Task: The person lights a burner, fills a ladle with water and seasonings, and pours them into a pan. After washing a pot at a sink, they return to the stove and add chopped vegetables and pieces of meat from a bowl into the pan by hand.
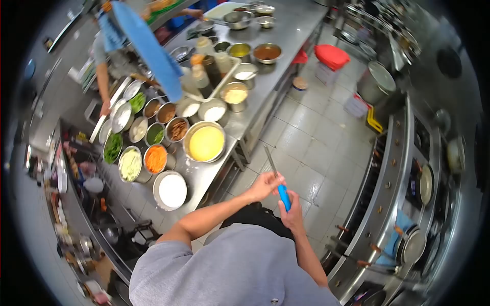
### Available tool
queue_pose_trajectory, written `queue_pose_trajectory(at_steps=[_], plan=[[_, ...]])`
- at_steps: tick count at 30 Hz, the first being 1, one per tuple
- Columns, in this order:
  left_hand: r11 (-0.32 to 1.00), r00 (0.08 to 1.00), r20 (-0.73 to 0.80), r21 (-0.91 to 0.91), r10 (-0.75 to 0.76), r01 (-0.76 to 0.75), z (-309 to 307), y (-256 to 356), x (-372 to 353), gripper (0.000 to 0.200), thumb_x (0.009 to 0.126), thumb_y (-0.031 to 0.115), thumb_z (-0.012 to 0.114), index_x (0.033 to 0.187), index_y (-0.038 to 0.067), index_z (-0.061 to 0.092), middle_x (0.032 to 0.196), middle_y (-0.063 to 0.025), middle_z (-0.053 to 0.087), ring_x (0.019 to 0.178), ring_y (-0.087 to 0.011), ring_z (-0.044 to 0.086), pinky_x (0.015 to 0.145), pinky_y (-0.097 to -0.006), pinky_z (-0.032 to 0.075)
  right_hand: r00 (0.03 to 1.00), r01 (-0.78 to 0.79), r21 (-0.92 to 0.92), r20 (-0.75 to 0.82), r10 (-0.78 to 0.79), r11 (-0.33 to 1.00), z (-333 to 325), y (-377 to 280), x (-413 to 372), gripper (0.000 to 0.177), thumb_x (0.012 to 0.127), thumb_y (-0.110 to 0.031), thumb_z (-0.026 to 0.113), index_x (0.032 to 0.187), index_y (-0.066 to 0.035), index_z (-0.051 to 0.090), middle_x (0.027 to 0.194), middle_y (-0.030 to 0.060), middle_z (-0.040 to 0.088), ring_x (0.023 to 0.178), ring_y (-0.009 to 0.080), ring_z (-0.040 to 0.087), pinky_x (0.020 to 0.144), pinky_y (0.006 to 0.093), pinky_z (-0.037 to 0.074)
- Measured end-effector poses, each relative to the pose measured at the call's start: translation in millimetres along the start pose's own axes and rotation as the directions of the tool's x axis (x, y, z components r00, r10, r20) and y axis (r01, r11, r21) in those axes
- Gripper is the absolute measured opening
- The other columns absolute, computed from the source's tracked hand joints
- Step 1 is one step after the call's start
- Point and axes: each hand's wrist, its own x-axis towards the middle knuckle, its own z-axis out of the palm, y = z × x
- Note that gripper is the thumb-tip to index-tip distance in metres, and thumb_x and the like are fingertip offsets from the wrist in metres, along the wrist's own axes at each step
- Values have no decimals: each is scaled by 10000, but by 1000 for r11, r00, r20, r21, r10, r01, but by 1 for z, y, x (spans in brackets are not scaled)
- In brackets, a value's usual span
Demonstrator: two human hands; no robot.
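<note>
At the far left, a stretch of steel worktop and dark cookware (109,227) is too small and warped to sort out. Beside the left edge of the brushed stainless-steel surface (232,120), another person's bare forearm (103,84) reaches toward round metal tubs. Along that side, a tub of dark green leaves (113,148) and a tub of pale shreds (130,164) sit near a tub of glossy orange shreds (155,159). At the near corner, a wide metal bowl of smooth white contents (171,190) stands close to the edge; a round steel bowl of opaque yellow contents (204,143) is near the right edge, with a tub of brown pieces (177,130) just beside it. Farther back, a pale tray (229,75) carries upright squeeze bottles, and a bowl of reddish-brown liquid (267,52) lies near the right edge. Beyond that edge, well apart from the bowls, the slender tool with a grey metal shaft and smooth blue handle (284,198) slants over the floor. The left hand (266,186) has its grip pinched near where shaft meets handle; the right hand (292,213) has its grip closed around the handle. Pale glossy tiles (306,153) leave an open aisle ahead, up to the steel stove (380,204) at right, where round metal pans (412,247) rest. Past its far end stands a tall metal pot (376,84).
</note>
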Motion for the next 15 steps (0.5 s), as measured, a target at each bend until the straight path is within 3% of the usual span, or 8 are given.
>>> queue_pose_trajectory(at_steps=[2,4,5,6,9,11,13,15], plan=[[987,960,-241,102,146,-125,-46,48,-9,260,1002,292,551,1013,37,603,948,-51,673,664,-96,580,611,-244,489,993,116,-16,15,-116,993,16,-9,28,460,862,-126,666,1263,-33,459,1104,162,580,827,247,585,717,351,488],[916,801,-446,232,399,-327,-105,103,-26,271,1014,292,526,997,32,600,919,-52,670,656,-93,575,608,-248,492,993,118,9,15,-118,993,28,0,46,461,858,-80,657,1277,-27,473,1157,135,549,830,208,568,694,310,484],[785,585,-527,358,616,-505,-147,119,-29,287,1024,291,505,980,28,612,880,-49,669,632,-88,561,601,-245,487,997,53,8,50,-53,999,28,6,49,448,855,-84,658,1263,-27,482,1143,135,556,827,209,570,701,318,483],[689,428,-546,633,721,-353,-179,162,-47,220,1019,218,514,982,29,620,795,-21,627,623,-76,550,568,-246,436,997,-17,3,81,17,1000,26,14,44,435,853,-89,660,1248,-26,491,1129,135,562,823,211,572,708,325,483],[562,7,-596,754,803,-341,-250,239,-61,249,1006,233,541,974,0,624,740,-28,601,622,-73,537,560,-241,426,977,-130,-76,160,141,989,14,52,21,401,846,-83,663,1213,-19,515,1117,137,566,801,212,575,709,333,486],[509,-93,-549,817,831,-272,-297,259,-49,249,999,233,553,963,-2,628,735,-22,587,628,-58,524,560,-235,419,963,-174,-114,189,193,978,5,81,-1,387,842,-75,664,1198,-13,524,1117,143,566,786,214,576,704,336,490],[536,-12,-544,829,839,-161,-338,264,-29,253,976,225,582,946,-22,628,752,-64,616,645,-131,566,599,-289,451,950,-234,-116,184,253,965,-3,102,-23,380,838,-69,665,1188,-11,528,1116,154,567,774,216,577,701,339,495],[384,93,-394,917,915,104,-356,262,-12,314,949,265,600,939,-48,631,894,-202,647,830,-347,612,771,-415,469,913,-342,-188,166,373,921,-14,117,-40,366,835,-77,670,1167,-8,533,1090,163,575,785,232,585,715,351,502]])
